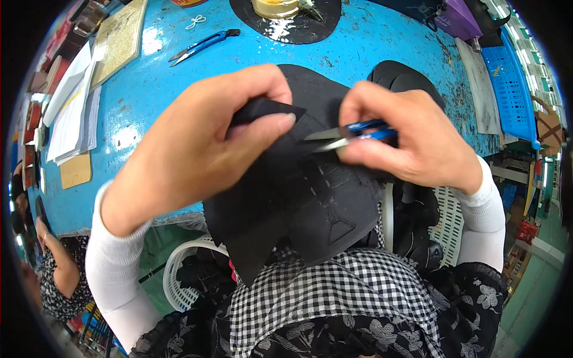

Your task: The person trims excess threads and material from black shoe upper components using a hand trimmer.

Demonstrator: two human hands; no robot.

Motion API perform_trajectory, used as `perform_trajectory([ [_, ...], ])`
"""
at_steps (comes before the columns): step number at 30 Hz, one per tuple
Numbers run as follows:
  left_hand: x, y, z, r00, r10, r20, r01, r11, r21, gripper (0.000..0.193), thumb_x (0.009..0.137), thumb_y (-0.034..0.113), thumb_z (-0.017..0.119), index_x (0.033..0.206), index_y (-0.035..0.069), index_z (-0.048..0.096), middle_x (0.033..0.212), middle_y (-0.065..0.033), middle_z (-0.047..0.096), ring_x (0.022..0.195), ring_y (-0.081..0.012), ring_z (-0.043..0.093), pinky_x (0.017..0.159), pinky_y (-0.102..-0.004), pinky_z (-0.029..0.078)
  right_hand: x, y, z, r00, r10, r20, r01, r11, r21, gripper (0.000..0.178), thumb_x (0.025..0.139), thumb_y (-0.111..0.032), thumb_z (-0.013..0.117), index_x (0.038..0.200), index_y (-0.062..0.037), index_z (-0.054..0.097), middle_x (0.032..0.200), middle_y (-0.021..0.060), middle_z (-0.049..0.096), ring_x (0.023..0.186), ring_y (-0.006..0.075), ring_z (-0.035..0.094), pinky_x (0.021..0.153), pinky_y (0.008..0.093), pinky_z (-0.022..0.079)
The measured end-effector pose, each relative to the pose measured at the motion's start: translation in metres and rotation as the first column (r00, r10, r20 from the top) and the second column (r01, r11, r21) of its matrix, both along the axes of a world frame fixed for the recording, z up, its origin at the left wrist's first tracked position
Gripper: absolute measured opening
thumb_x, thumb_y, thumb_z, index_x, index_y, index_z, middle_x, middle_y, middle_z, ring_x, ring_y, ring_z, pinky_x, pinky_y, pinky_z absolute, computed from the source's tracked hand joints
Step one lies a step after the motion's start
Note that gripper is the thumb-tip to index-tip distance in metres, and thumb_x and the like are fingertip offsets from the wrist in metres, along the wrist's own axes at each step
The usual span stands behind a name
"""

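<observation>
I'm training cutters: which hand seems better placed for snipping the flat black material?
Probably the right hand: it holds blue-handled metal snips, their blades apart and pointing leftward over the flat black material. The left hand grips a pointed black flap.

Snug white sleeves cover the forearms, the left sleeve (116, 286) and the right sleeve (486, 224) each ending in a ribbed cuff at the wrist. The left hand (206, 140) and the right hand (412, 134) are bare. Above the elbows hangs a loose black blouse (471, 298) patterned with pale grey flowers and leaves. Over it sits a black-and-white gingham apron (334, 286), its small checks creased into soft folds, its upper edge curved.
</observation>
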State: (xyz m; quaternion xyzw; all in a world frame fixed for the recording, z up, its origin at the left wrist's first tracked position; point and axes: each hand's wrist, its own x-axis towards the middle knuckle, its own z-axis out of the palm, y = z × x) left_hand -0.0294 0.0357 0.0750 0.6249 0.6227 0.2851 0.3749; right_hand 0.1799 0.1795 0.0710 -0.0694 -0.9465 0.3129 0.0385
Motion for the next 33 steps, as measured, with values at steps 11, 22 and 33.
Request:
perform_trajectory([
  [11, 0.055, -0.030, -0.004, 0.961, -0.044, -0.273, 0.099, 0.976, 0.193, 0.033, 0.062, -0.001, 0.076, 0.092, 0.006, 0.062, 0.090, -0.0071, 0.057, 0.070, -0.0261, 0.063, 0.056, -0.0358, 0.050, 0.029, -0.027, 0.005, 0.966, -0.256, 0.042, 0.242, 0.831, -0.501, 0.013, 0.098, -0.011, 0.051, 0.095, -0.0004, 0.058, 0.067, 0.0028, 0.060, 0.056, 0.0085, 0.057, 0.051, 0.0224, 0.047],
  [22, 0.047, -0.033, -0.016, 0.987, 0.026, -0.160, 0.019, 0.962, 0.272, 0.035, 0.065, -0.011, 0.066, 0.097, 0.003, 0.065, 0.081, -0.0072, 0.056, 0.067, -0.0249, 0.059, 0.056, -0.0335, 0.048, 0.028, -0.024, -0.003, 0.989, -0.141, -0.042, 0.120, 0.937, -0.327, 0.007, 0.090, -0.007, 0.060, 0.092, -0.0014, 0.056, 0.073, 0.0088, 0.063, 0.059, 0.0191, 0.063, 0.052, 0.0288, 0.047],
  [33, 0.027, -0.035, -0.032, 0.907, 0.052, -0.417, 0.107, 0.931, 0.348, 0.045, 0.062, 0.011, 0.082, 0.105, 0.022, 0.075, 0.070, -0.0006, 0.044, 0.059, -0.0149, 0.047, 0.049, -0.0290, 0.040, 0.022, -0.012, -0.006, 0.960, 0.280, -0.001, -0.274, 0.942, 0.193, 0.019, 0.075, -0.011, 0.069, 0.086, -0.0099, 0.054, 0.064, 0.0053, 0.050, 0.057, 0.0234, 0.059, 0.045, 0.0346, 0.041],
])
